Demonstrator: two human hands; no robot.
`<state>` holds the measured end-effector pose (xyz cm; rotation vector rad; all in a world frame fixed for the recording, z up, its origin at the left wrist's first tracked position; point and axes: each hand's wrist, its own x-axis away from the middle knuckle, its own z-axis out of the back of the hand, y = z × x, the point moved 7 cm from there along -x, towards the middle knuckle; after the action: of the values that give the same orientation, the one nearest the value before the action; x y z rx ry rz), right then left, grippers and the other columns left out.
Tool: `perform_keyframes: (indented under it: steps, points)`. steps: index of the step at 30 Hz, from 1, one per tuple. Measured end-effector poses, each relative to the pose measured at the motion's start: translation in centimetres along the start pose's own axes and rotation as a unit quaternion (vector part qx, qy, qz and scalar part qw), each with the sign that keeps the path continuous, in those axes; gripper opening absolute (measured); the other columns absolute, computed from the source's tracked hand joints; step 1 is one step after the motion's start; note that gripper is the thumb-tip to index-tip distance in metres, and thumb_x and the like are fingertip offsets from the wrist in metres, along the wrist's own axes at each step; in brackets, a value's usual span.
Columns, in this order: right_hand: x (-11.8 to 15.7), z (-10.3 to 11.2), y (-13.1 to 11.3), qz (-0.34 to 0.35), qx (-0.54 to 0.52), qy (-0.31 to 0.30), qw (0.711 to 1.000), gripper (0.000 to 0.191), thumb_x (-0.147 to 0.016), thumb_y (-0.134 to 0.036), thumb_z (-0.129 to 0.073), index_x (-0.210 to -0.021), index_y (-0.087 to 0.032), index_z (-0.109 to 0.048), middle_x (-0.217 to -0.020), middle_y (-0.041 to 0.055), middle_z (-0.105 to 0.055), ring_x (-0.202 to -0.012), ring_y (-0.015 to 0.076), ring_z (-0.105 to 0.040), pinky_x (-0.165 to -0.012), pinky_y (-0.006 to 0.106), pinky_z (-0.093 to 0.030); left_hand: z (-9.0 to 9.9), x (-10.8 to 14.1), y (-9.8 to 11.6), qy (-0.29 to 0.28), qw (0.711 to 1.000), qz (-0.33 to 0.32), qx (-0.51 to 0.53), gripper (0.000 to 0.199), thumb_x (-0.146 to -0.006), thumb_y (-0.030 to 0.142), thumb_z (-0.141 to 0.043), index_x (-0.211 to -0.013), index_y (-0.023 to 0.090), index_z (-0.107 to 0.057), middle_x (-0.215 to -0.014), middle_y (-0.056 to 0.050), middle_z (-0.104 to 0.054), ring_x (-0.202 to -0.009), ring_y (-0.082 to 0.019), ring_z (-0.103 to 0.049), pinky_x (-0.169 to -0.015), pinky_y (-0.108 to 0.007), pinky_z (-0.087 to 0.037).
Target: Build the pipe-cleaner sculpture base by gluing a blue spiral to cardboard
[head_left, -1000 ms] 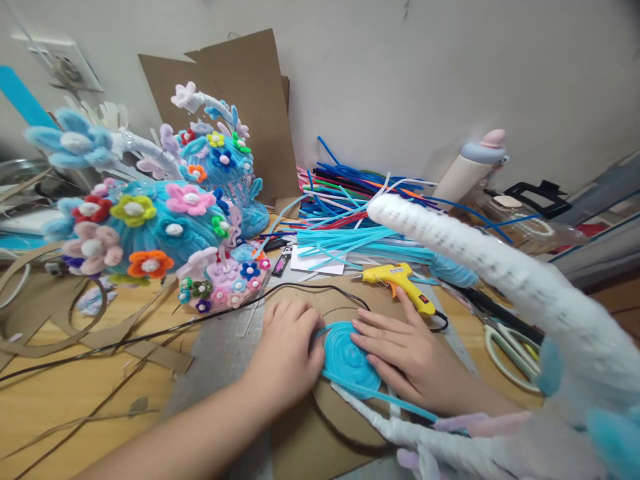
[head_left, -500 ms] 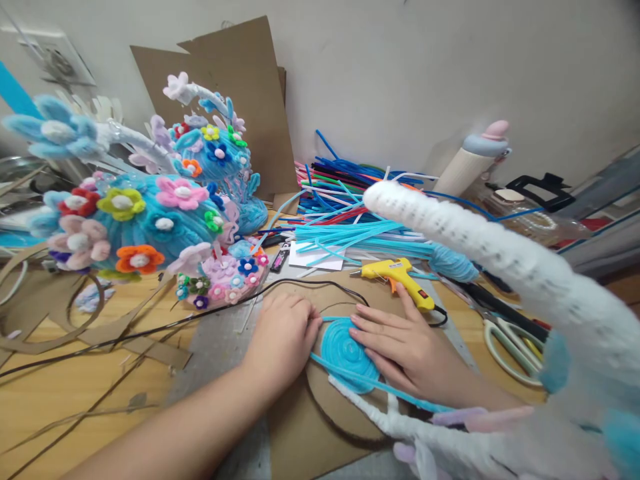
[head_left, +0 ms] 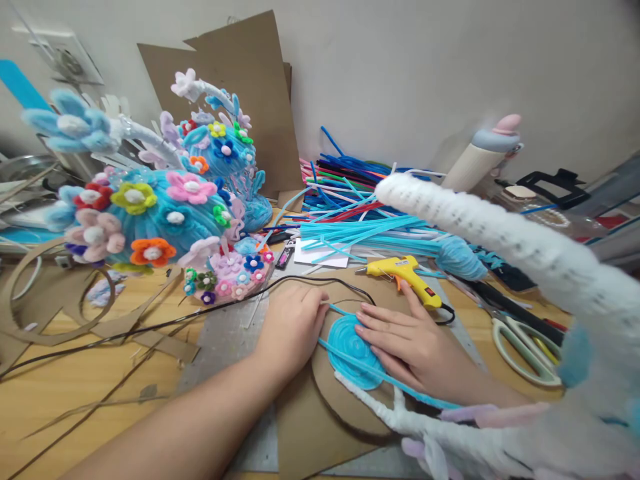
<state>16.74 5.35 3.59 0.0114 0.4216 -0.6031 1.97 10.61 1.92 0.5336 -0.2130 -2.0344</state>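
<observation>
1. Poking in at the lower right, closest to the camera, is a white wrapped stem [head_left: 420,427]; its tip overlaps the cardboard disc [head_left: 340,403].
2. That disc lies on a bigger cardboard sheet [head_left: 300,433]. Bare brown shows to the left of and below the blue coil [head_left: 350,340], so I'd call it partly covered.
3. The coil sits on the disc, between both hands. Several tight rounds look done; a loose length isn't wound in yet, so that's what's left imo. It's flat, spiral face up, roundish, so no real long axis.
4. The loose blue strand [head_left: 423,395] does have one: it slants across the coil from the left fingers towards the lower right, near the right wrist.
5. Left hand [head_left: 295,327] has its fingers curled in, pinching the strand, as far as I can tell. Right hand [head_left: 417,343] is spread flat, fingertips on the coil's edge, not gripping.
6. Just beyond: yellow glue gun [head_left: 397,269], nozzle pointing left, then a pile of fuzzy stems [head_left: 350,237].
</observation>
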Motion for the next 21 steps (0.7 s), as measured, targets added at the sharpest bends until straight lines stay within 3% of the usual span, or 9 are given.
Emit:
perform_keyframes:
  steps: [11, 17, 21]
  points:
    - [-0.3, 0.6, 0.0, -0.026, -0.035, 0.027, 0.999, 0.035, -0.086, -0.010, -0.051, -0.117, -0.019, -0.066, -0.120, 0.0068, -0.066, -0.119, 0.0210, -0.057, -0.095, 0.035, -0.055, 0.8, 0.6, 0.8, -0.060, 0.997, -0.035, 0.033, 0.018, -0.091, 0.017, -0.057, -0.100, 0.023, -0.071, -0.084, -0.002, -0.068, -0.082, -0.021, -0.062, -0.072, -0.032, -0.047]
    - [0.5, -0.4, 0.3, -0.020, -0.005, -0.019, 1.000, 0.037, -0.087, -0.011, -0.052, -0.123, -0.016, -0.062, -0.128, 0.0092, -0.060, -0.126, 0.0219, -0.050, -0.099, 0.036, -0.052, 0.5, 1.0, 1.3, -0.092, 0.994, -0.043, 0.042, 0.017, -0.090, 0.016, -0.057, -0.094, 0.021, -0.072, -0.080, -0.003, -0.066, -0.080, -0.021, -0.061, -0.072, -0.033, -0.045]
    - [0.9, -0.8, 0.4, -0.022, 0.016, -0.038, 0.999, 0.038, -0.088, -0.013, -0.051, -0.126, -0.015, -0.060, -0.131, 0.0096, -0.058, -0.128, 0.0223, -0.048, -0.103, 0.038, -0.049, 0.5, 1.3, 1.7, -0.101, 0.993, -0.048, 0.032, 0.021, -0.091, 0.013, -0.053, -0.103, 0.021, -0.068, -0.084, -0.003, -0.065, -0.083, -0.023, -0.060, -0.072, -0.035, -0.043]
